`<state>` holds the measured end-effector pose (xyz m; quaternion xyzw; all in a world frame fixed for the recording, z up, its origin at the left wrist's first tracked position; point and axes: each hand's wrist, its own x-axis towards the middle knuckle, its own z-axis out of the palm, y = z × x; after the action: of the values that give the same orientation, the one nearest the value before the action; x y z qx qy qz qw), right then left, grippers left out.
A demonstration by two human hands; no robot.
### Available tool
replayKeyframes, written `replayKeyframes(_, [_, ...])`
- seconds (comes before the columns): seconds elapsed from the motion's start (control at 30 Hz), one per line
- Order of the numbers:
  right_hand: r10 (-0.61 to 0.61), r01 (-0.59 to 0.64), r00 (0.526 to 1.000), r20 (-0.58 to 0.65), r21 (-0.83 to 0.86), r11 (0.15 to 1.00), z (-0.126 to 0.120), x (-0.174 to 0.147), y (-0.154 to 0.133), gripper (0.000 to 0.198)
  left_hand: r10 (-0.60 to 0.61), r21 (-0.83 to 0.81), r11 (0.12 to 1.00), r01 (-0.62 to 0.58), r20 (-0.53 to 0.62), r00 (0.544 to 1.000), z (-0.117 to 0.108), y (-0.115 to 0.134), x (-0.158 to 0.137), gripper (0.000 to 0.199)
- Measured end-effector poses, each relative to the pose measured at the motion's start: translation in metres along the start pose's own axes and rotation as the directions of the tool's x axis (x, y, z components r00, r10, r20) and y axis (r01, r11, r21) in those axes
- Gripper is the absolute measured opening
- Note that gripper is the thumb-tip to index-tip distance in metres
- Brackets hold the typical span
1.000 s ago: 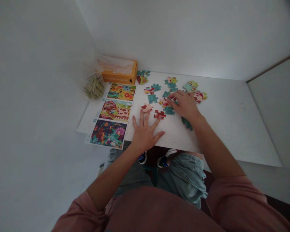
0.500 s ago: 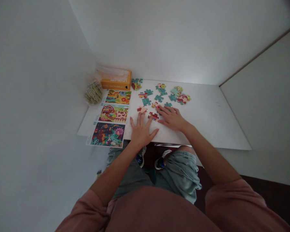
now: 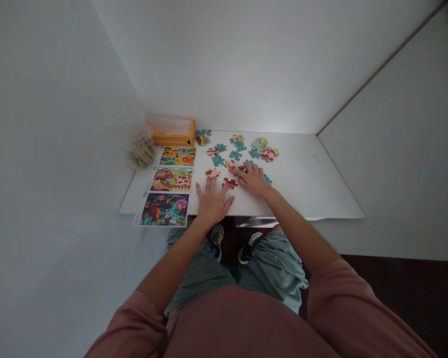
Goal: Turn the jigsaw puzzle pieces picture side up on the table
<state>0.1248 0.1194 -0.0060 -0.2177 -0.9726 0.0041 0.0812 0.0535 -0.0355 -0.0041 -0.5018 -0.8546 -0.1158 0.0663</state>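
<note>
My left hand (image 3: 212, 203) lies on the white table with its fingers spread. Its fingertips reach the lower edge of a pink-and-white puzzle piece (image 3: 212, 172), and its index finger is close to a red puzzle piece (image 3: 230, 183). My right hand (image 3: 256, 180) rests palm down, fingers apart and slightly bent, partly covering teal pieces. Its foremost fingertips are just below a yellow-and-pink puzzle piece (image 3: 229, 164); whether they touch it, I cannot tell. A teal puzzle piece (image 3: 268, 179) shows beside the right hand's outer edge.
Several teal pieces (image 3: 235, 155) and a joined cluster (image 3: 269, 154) lie farther back. On the left are three picture cards (image 3: 171, 179), an orange puzzle box (image 3: 173, 139) and a plastic bag of pieces (image 3: 142, 151). Walls border the white table (image 3: 313, 184).
The view has shifted, moving the table's right side leftward. My right hand has slid a little, uncovering a teal piece at its outer side. My left hand stays nearly in place.
</note>
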Motion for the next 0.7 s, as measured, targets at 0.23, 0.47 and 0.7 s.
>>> replayKeyframes(0.23, [0.003, -0.002, 1.000, -0.027, 0.019, 1.000, -0.001, -0.020, 0.008, 0.039, -0.003, -0.082, 0.997, 0.003, -0.001, 1.000, 0.003, 0.003, -0.001, 0.035])
replayKeyframes(0.47, [0.098, -0.096, 0.990, -0.104, 0.030, 0.995, 0.011, -0.016, 0.013, 0.037, 0.039, -0.140, 0.989, -0.043, -0.032, 0.999, 0.002, 0.005, 0.006, 0.034])
replayKeyframes(0.7, [0.164, -0.161, 0.985, -0.055, 0.055, 0.985, 0.013, -0.016, 0.024, 0.033, 0.175, -0.212, 0.961, -0.178, -0.032, 0.984, 0.012, 0.014, 0.044, 0.037])
